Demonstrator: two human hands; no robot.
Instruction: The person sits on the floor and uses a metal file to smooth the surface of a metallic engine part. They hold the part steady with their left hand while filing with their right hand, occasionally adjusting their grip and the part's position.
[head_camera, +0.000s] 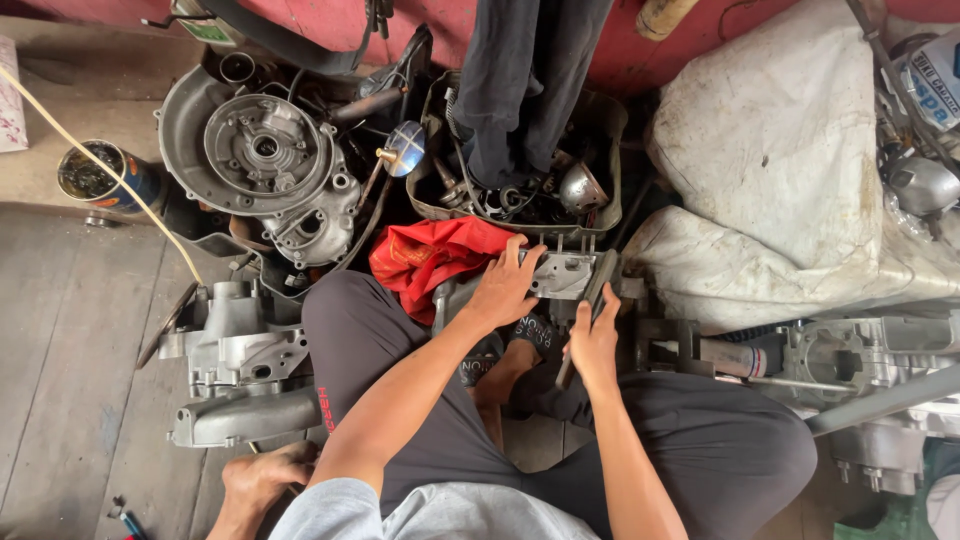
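My left hand (505, 285) lies flat with spread fingers on a small grey cast-metal engine part (565, 275), pressing it down in front of my knees. My right hand (595, 342) is closed around a dark flat bar-shaped tool (600, 285). The tool's upper end rests against the right side of that metal part. A red cloth (430, 255) lies just left of the part, touching my left knee. I sit with legs folded, in dark trousers, one sandalled foot (515, 365) below the part.
A large round engine casing (265, 155) and another grey casing (235, 350) lie at the left. A tray of small parts (520, 195) stands behind, white sacks (780, 170) at the right, and a tin can (95, 175) at far left. Another person's hand (265, 478) rests at the lower left.
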